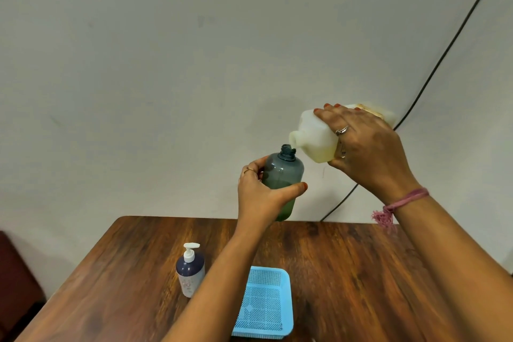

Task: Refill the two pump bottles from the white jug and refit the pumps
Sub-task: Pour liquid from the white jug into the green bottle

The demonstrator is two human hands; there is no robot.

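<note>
My left hand (pixel 261 193) grips a grey-green translucent bottle (pixel 283 175) held up above the table's far edge, its threaded neck bare with no pump on it. My right hand (pixel 363 147) holds the white jug (pixel 316 133) tipped onto its side, spout pointing left and down, right at the bottle's mouth. Yellowish liquid lies in the jug's lower side. A second bottle (pixel 190 272), dark blue with a white pump fitted, stands upright on the table at left.
A light blue mesh basket (pixel 265 304) sits on the wooden table (pixel 361 272) near its front edge, below my left forearm. A black cable (pixel 449 44) runs down the wall at right. A dark chair shows at far left.
</note>
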